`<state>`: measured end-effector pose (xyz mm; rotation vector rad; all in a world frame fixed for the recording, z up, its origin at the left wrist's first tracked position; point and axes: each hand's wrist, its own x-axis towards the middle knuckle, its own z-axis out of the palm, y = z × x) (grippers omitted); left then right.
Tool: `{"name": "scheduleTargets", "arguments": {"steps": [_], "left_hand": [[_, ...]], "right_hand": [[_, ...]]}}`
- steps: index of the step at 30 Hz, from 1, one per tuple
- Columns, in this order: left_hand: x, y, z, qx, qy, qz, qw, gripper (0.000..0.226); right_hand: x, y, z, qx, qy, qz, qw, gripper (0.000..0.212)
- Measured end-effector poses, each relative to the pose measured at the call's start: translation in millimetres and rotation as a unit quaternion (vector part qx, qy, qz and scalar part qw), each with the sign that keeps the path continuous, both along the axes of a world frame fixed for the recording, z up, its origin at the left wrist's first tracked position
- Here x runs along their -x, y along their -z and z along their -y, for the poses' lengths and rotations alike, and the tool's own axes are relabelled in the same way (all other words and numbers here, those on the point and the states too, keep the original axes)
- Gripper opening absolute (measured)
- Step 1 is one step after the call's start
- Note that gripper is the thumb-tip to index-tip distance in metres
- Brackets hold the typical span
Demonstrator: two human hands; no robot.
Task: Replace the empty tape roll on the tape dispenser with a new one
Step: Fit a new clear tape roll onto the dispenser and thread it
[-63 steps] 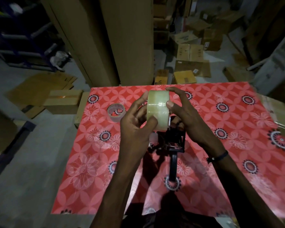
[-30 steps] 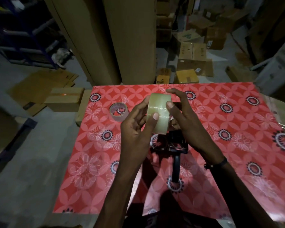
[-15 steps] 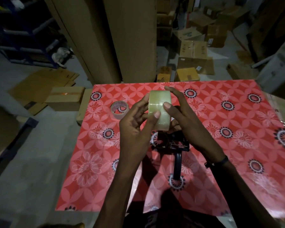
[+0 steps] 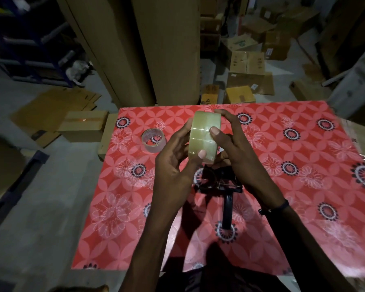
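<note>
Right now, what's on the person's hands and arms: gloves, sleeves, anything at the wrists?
Both hands, left and right, are bare, with no gloves and no rings that I can make out. The forearms are uncovered as far as the frame shows. The only thing worn is a thin dark band around the right wrist.

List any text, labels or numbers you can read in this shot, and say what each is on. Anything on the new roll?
New tape roll, held in both hands: no print visible.
Empty roll on the table: none visible.
Tape dispenser: no marking readable.
Cardboard boxes on the floor behind the table: dark printed marks and small white labels, too blurred to read.
Small box by the table's far edge: dark print, not legible.
</note>
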<state>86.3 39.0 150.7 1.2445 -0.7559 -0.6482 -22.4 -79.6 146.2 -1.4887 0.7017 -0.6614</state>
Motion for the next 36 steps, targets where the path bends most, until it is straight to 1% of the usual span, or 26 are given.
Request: {"name": "scheduleTargets", "arguments": {"steps": [2, 4, 5, 7, 8, 11, 14, 17, 19, 21, 26, 29, 31, 34, 36], "left_hand": [[3.5, 1.1, 0.5, -0.022, -0.067, 0.035, 0.997, 0.043], [8.5, 5.0, 1.5, -0.052, -0.152, 0.081, 0.984, 0.034], [11.2, 6.9, 2.4, -0.058, -0.191, 0.089, 0.976, 0.032], [17.6, 9.6, 6.0, -0.051, -0.243, 0.069, 0.966, 0.030], [21.0, 9.9, 8.5, -0.042, -0.253, 0.047, 0.966, 0.029], [27.9, 8.9, 13.9, -0.025, -0.246, -0.010, 0.969, 0.024], [25.5, 10.1, 14.3, -0.031, -0.246, -0.014, 0.969, 0.023], [19.2, 12.5, 13.6, -0.025, -0.251, -0.015, 0.967, 0.023], [16.3, 14.8, 13.3, -0.026, -0.248, 0.012, 0.968, 0.022], [14.6, 17.8, 13.4, -0.028, -0.244, 0.069, 0.967, 0.022], [5.1, 31.8, 15.0, -0.035, -0.220, 0.190, 0.956, 0.019], [3.2, 38.6, 18.1, -0.049, -0.204, 0.268, 0.940, 0.020], [3.1, 41.7, 22.7, -0.061, -0.208, 0.284, 0.934, 0.022], [1.1, 41.9, 31.3, -0.071, -0.199, 0.282, 0.936, 0.026], [0.1, 40.4, 36.3, -0.074, -0.185, 0.297, 0.934, 0.027]], "right_hand": [[-0.1, 0.6, -0.5, -0.008, 0.010, 0.004, 1.000, 0.055], [-0.6, 1.9, -0.1, -0.004, 0.033, 0.007, 0.999, 0.061], [-0.9, 2.1, 0.5, 0.005, 0.046, 0.011, 0.999, 0.064], [-0.4, 2.9, 1.2, 0.019, 0.066, 0.028, 0.997, 0.068], [0.0, 3.3, 1.2, 0.023, 0.072, 0.041, 0.996, 0.069], [3.0, 4.9, 0.4, 0.043, 0.088, 0.061, 0.993, 0.076], [8.4, 11.3, 7.2, 0.059, 0.088, 0.061, 0.993, 0.089], [14.0, 15.4, 15.3, 0.086, 0.066, 0.032, 0.994, 0.102], [17.2, 19.0, 19.7, 0.107, 0.050, 0.017, 0.993, 0.098], [20.5, 21.3, 22.5, 0.124, 0.040, 0.002, 0.992, 0.092], [22.0, 21.9, 24.4, 0.156, 0.044, -0.029, 0.986, 0.100], [22.1, 23.1, 27.0, 0.189, 0.065, -0.040, 0.979, 0.099], [23.1, 24.7, 27.6, 0.209, 0.071, -0.045, 0.974, 0.098], [26.2, 31.5, 29.3, 0.221, 0.077, -0.047, 0.971, 0.094], [29.7, 35.0, 32.5, 0.225, 0.084, -0.045, 0.970, 0.095]]}}
